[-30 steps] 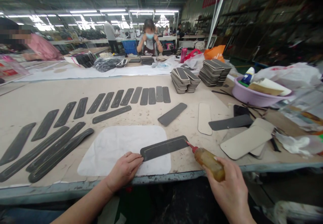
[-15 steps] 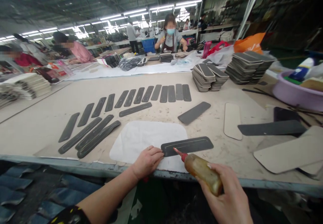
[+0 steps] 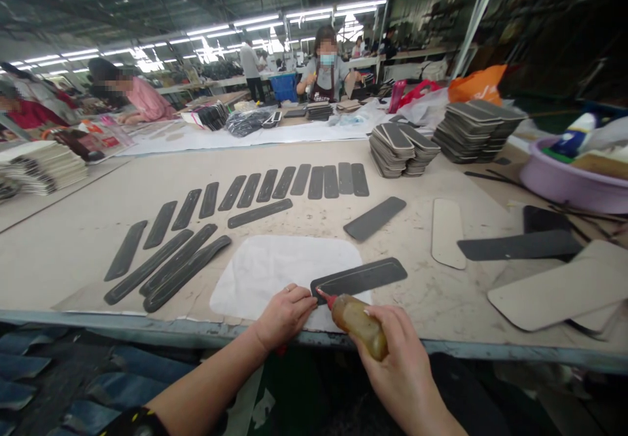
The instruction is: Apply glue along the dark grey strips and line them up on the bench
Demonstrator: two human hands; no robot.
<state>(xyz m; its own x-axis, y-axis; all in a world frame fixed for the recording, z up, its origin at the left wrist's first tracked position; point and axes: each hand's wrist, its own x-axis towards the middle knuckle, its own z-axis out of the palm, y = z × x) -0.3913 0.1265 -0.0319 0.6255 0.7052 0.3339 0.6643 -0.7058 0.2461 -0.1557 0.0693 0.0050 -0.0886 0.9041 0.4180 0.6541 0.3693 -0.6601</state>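
The right hand wraps the glue bottle and hides its base. The left hand covers the near end of the dark strip, so pinching or pressing cannot be told. The red nozzle seems to touch the strip. The purple basin and pale boards run off the right edge. Goods on the far benches are too small to tell.

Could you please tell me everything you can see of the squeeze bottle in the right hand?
The squeeze bottle is small, of clear soft-looking plastic, full of amber-brown liquid, with a red pointed nozzle. It is tilted, nozzle toward the upper left, above the near edge of the table. The right hand wraps its base. The nozzle tip meets the left end of a dark flat strip that the left hand pins down.
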